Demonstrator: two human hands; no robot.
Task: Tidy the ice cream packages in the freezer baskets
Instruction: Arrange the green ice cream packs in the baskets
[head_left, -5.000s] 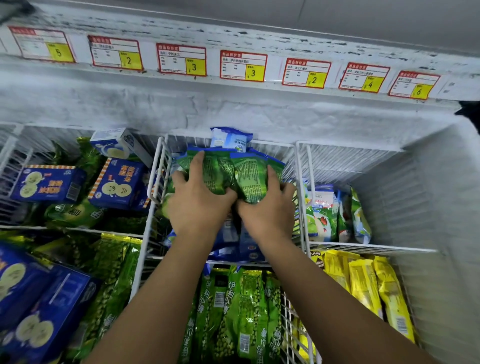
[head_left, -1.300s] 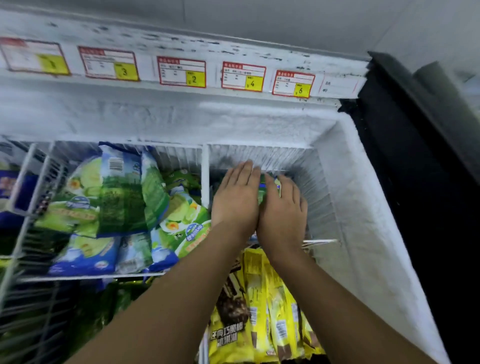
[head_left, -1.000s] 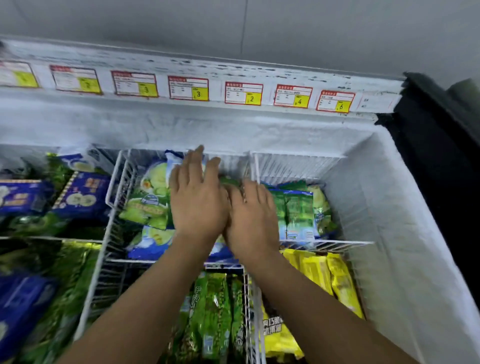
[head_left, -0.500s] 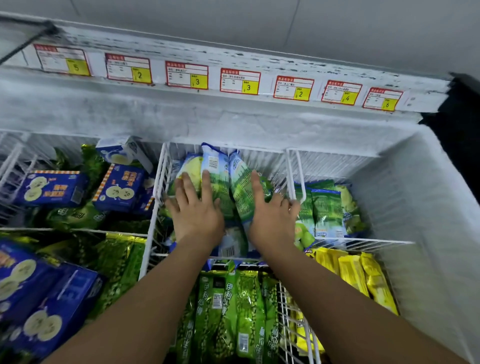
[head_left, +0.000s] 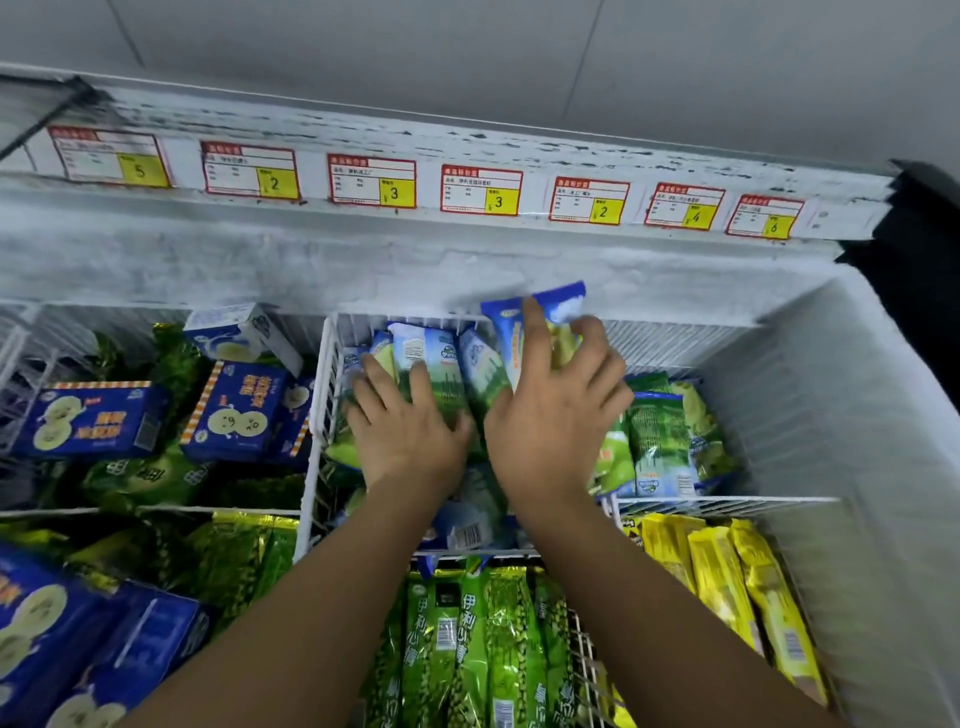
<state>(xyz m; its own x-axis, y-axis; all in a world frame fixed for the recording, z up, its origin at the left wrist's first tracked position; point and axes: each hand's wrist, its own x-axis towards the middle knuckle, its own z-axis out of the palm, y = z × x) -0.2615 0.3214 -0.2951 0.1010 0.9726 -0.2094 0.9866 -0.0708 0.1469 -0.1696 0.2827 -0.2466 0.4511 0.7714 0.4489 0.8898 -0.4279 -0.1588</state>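
I have the left hand (head_left: 410, 431) lying flat with its fingers spread, pressing on the blue-and-green ice cream packages (head_left: 431, 364) that stand in a row in the rear middle basket (head_left: 318, 410). The right hand (head_left: 556, 415) is close beside it and grips one blue-and-white package (head_left: 511, 332), index finger stretched along its face and the other fingers curled round its edge. I see that package held higher than the rest, its top end in front of the frosted freezer wall (head_left: 363, 265) behind the basket. To the right, the neighbouring rear basket (head_left: 727, 501) holds more green packages (head_left: 660, 441), some leaning. In front of it lie yellow bars (head_left: 722, 582), and in front of the middle basket lie green pea-print bars (head_left: 467, 639), lengthwise. On my left, blue boxes (head_left: 234, 410) rest on green wrappers. Red-and-yellow price tags (head_left: 480, 189) run along the freezer's back edge. The package's label is too blurred for me to read.
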